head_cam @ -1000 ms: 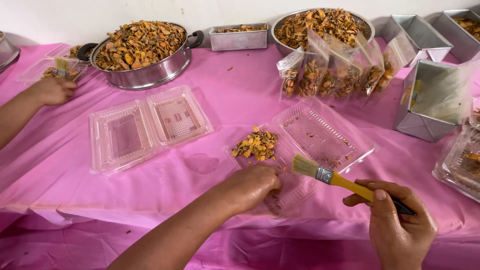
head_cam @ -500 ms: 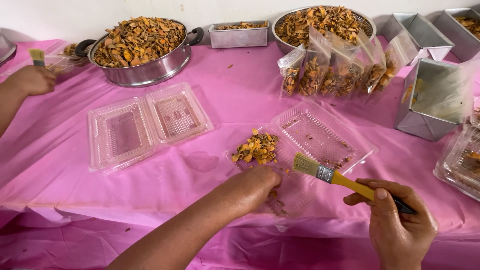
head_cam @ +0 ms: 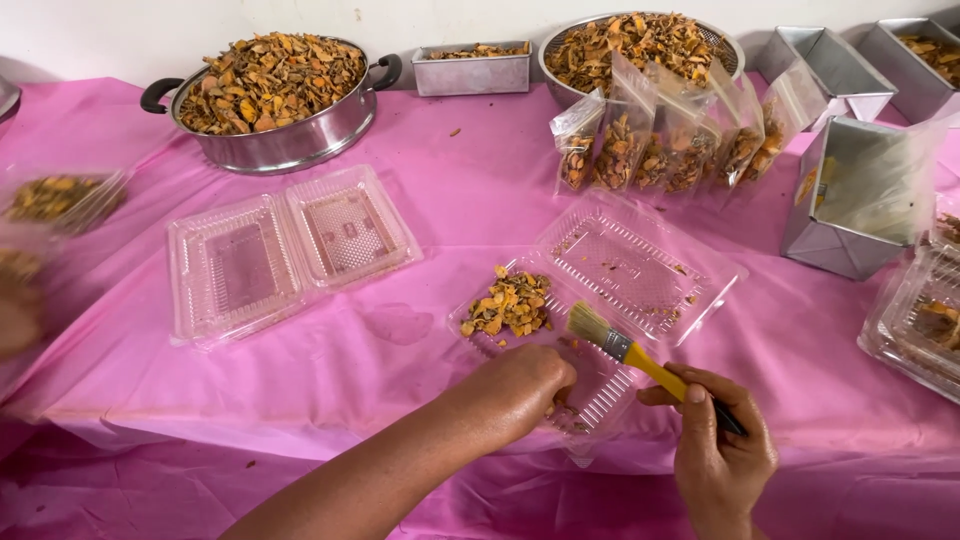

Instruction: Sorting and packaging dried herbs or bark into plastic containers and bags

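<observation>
On the pink counter (head_cam: 420, 130), a small brush (head_cam: 625, 348) is gripped by the right hand (head_cam: 718, 450); the left hand (head_cam: 522, 385) pins an open clamshell tray (head_cam: 640, 270), only sparsely filled with dried pieces (head_cam: 510, 300).

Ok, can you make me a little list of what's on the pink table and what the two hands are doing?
Left hand: pressing down on the near half of the open clear box
Right hand: holding a yellow-handled brush, bristles over the box
In the box: small pile of orange-brown dried pieces
Beside it: empty open clear box
Behind: metal pot heaped with the same pieces, filled clear bags, metal tins
Table cover: pink cloth
</observation>
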